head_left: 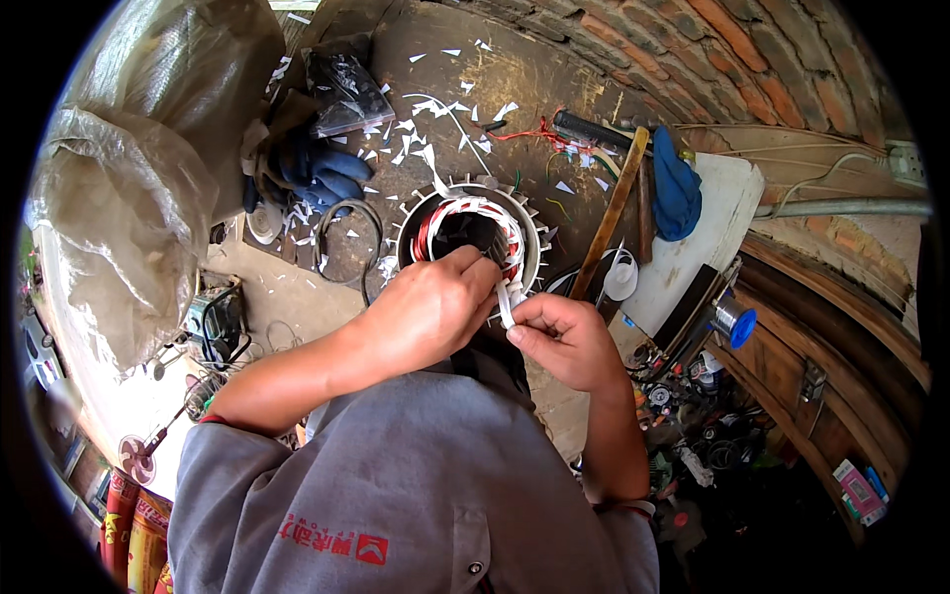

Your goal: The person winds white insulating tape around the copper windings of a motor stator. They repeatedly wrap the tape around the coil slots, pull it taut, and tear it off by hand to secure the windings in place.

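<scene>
1. The motor stator (475,230) is sitting in the middle of the workbench (515,79), its round opening facing up toward the camera and its copper-red and white windings ringing the bore.
2. The left hand (427,307) is resting on the near rim of the stator, fingers curled narrow and tucked down into the bore; what the fingertips are gripping there cannot be told.
3. The right hand (564,340) is pinching a white strip (506,304) between thumb and forefinger, just right of the left hand.
4. The strip is running near to far, its long axis pointing up toward the stator's near-right edge, its far end at the windings.
5. A wooden stick (609,213) is lying just right of the stator, slanting from near-left to far-right.
6. A blue cloth (676,188) is lying beyond it, on the right.
7. Dark blue gloves (322,173) are lying to the far left, amid white paper scraps (416,134).
</scene>
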Demonstrator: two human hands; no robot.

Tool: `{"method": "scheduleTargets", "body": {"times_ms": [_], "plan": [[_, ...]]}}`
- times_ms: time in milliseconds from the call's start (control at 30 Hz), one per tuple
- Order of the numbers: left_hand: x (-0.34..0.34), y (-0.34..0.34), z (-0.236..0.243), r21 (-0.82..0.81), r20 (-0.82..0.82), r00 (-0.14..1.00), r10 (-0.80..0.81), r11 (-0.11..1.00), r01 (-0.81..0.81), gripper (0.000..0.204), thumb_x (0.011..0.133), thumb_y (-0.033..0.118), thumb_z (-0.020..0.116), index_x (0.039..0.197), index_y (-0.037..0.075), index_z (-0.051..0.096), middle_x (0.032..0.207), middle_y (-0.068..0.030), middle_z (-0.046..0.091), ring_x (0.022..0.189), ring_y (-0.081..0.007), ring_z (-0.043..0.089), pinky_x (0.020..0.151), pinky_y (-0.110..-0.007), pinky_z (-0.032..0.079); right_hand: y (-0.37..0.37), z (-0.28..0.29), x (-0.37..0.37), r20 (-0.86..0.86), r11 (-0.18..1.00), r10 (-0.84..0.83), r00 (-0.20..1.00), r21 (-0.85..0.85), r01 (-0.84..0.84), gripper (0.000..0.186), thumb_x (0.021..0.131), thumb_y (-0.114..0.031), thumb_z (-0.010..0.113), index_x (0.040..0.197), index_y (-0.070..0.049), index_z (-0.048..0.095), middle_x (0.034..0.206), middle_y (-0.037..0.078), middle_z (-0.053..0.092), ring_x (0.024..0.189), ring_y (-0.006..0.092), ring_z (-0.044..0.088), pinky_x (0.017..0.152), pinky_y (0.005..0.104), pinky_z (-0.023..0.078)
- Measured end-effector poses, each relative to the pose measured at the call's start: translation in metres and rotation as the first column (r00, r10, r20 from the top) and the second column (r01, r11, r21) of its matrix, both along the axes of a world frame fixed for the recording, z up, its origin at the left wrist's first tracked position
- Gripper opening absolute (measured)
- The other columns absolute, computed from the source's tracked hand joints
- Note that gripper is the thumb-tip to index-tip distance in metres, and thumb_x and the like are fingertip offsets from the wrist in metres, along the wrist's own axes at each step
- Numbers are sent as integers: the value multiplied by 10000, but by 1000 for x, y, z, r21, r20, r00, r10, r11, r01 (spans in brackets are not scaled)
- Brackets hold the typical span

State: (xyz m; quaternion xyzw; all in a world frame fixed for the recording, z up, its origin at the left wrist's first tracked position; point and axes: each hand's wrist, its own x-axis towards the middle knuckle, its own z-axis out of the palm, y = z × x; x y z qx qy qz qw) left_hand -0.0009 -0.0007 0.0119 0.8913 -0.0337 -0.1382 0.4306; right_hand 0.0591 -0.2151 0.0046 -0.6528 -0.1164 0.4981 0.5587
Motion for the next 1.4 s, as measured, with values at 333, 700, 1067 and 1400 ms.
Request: {"method": "scheduleTargets", "body": {"times_ms": [333,700,1067,1400], "plan": [[35,6,-3,185,-193,961,-198,954,234,172,834,108,642,961,-2,677,921,-196,661,892,-380,649,784,-459,522,9,-16,-6,13,966,-249,968,74,248,104,955,-34,618,1016,50,622,798,-34,618,697,2,484,600,184,383],[35,-7,-10,420,-115,993,-32,904,78,158,806,129,608,820,-11,679,782,-229,680,760,-392,683,713,-475,550,9,-14,-7,111,976,-217,970,28,215,115,954,-54,629,984,58,626,754,-32,606,668,5,478,564,197,376],[53,0,3,394,-286,946,-155,881,263,246,819,242,627,831,14,719,851,-203,701,845,-384,689,746,-469,550,9,-21,-8,158,973,-230,960,44,226,124,959,-68,634,987,53,641,765,-26,624,683,7,504,588,192,403],[36,-14,-11,513,-30,998,-60,856,67,188,789,208,643,767,43,729,778,-181,704,716,-358,705,647,-443,569,9,-20,-11,179,976,-215,960,6,217,123,959,-63,630,1009,48,649,766,-34,618,678,7,495,587,192,402]]}}
